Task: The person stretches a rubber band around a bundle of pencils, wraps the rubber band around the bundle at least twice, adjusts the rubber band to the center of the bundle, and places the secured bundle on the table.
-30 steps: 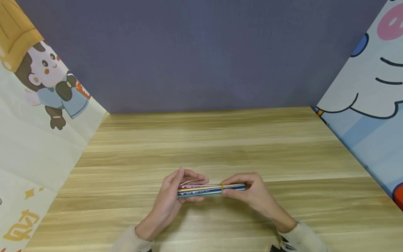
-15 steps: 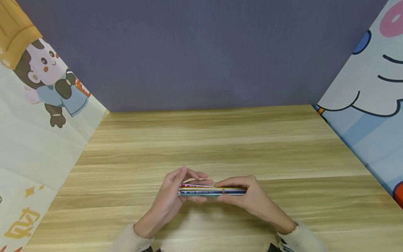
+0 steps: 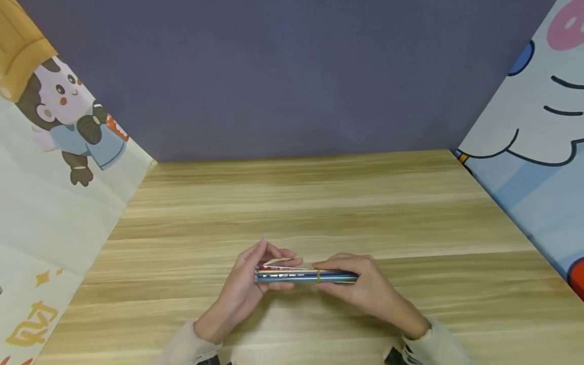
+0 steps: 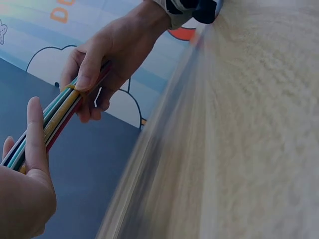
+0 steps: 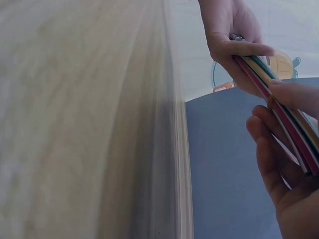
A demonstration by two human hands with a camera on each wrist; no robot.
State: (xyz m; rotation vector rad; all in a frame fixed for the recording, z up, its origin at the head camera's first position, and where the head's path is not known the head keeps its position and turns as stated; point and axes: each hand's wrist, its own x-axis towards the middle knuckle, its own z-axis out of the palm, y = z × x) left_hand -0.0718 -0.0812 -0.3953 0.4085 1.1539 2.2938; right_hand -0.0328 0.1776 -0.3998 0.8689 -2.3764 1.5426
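A bundle of colored pencils (image 3: pixel 287 276), with red, yellow, teal and dark blue barrels, lies roughly level between both hands above the table. A yellow rubber band (image 3: pixel 318 275) circles it near the right fingertips. My right hand (image 3: pixel 369 281) grips the bundle's right part, thumb on one side and fingers on the other. At the left end my left hand (image 3: pixel 242 289) holds the pencils, its thumb lying across them and its fingers spread under and behind. In the right wrist view, the pencils (image 5: pixel 255 70) pass under that thumb; their far ends sit at the palm.
The wood-grain table (image 3: pixel 292 203) extends under both hands. A dark grey-blue panel (image 3: pixel 292 81) stands at the back. Cartoon-printed panels flank it, one on the left (image 3: pixel 41 213) and one on the right (image 3: pixel 524 187).
The bundle has gone from slightly tilted to nearly level and turned a little. The right hand's fingertips have crept left along it. Both hands keep their hold in almost the same place.
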